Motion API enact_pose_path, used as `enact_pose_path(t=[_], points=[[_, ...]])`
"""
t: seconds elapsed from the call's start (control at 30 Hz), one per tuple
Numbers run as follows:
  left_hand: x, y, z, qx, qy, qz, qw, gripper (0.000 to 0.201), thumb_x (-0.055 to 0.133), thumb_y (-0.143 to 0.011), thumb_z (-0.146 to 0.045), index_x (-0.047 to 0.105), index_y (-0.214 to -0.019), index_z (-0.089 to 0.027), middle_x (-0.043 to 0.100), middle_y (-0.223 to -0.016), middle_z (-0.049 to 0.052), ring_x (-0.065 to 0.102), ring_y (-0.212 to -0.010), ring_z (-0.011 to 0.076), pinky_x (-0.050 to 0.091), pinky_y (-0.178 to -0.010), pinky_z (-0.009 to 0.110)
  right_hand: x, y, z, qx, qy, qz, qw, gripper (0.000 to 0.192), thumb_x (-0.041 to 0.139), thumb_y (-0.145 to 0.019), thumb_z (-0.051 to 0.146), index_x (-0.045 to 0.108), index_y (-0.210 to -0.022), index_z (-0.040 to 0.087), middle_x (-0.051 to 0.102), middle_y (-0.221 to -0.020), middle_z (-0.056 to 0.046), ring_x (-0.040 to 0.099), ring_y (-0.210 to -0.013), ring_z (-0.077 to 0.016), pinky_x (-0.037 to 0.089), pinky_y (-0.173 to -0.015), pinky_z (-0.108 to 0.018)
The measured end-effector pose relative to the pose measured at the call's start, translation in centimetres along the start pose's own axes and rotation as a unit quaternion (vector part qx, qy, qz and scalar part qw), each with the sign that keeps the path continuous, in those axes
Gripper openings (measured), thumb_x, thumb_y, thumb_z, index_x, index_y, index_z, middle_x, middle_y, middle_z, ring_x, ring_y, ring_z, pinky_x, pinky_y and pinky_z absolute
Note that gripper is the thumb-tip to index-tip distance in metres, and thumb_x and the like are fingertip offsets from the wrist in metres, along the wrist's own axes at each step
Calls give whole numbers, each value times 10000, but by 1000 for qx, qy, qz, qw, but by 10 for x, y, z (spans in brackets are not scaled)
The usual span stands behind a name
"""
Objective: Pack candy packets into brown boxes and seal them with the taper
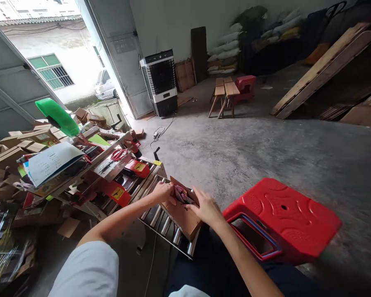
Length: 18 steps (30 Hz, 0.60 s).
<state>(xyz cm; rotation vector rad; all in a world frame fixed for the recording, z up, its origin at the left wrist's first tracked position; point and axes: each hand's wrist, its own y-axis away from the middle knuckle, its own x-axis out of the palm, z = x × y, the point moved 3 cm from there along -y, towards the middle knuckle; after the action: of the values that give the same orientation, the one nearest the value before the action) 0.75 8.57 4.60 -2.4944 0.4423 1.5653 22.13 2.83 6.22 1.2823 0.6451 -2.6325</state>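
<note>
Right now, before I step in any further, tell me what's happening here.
A person has both hands at an open cardboard box on a roller conveyor. The left hand is at one side of the opening, the right hand at the other. Inside is a pink-and-dark patterned item, too small to identify. Red-handled scissors lie on the machine beyond the left arm; a red plastic stool stands to the right.

Box (179, 216) is set on roller conveyor (166, 226), bundle (182, 194) contained inside, flanked by left hand (164, 193) and right hand (206, 208). Stool (286, 225) is placed right of conveyor. Machine (119, 194) is located left of box, scissors (118, 154) laid on top. Papers (54, 161) are stacked farther left, before heaped cartons (14, 154). Cooler (163, 82) is stood beyond, sacks (228, 48) piled to its right.
</note>
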Motion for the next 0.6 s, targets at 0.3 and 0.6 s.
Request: enact_pose_path(t=[0.3, 0.6], points=[[31, 47, -11, 146, 26, -47, 988, 598, 409, -924, -222, 388, -1520, -192, 494, -1484, 132, 434, -1390, 273, 102, -1219, 438, 12, 4, -8, -14, -19, 63, 998, 513, 676, -847, 223, 544, -1337, 151, 668, -1228, -160, 642, -1124, -296, 490, -942, -391], [32, 0, -26, 251, -133, 48, 958, 345, 459, -853, -238, 723, -1067, -182, 716, -1134, 113, 483, -1261, 321, 228, -1109, 543, 6, 1, -12, -22, -47, 85, 995, 623, 704, -865, 334, 471, -1419, 168, 628, -1303, -154, 598, -1196, -296, 468, -1003, -406]])
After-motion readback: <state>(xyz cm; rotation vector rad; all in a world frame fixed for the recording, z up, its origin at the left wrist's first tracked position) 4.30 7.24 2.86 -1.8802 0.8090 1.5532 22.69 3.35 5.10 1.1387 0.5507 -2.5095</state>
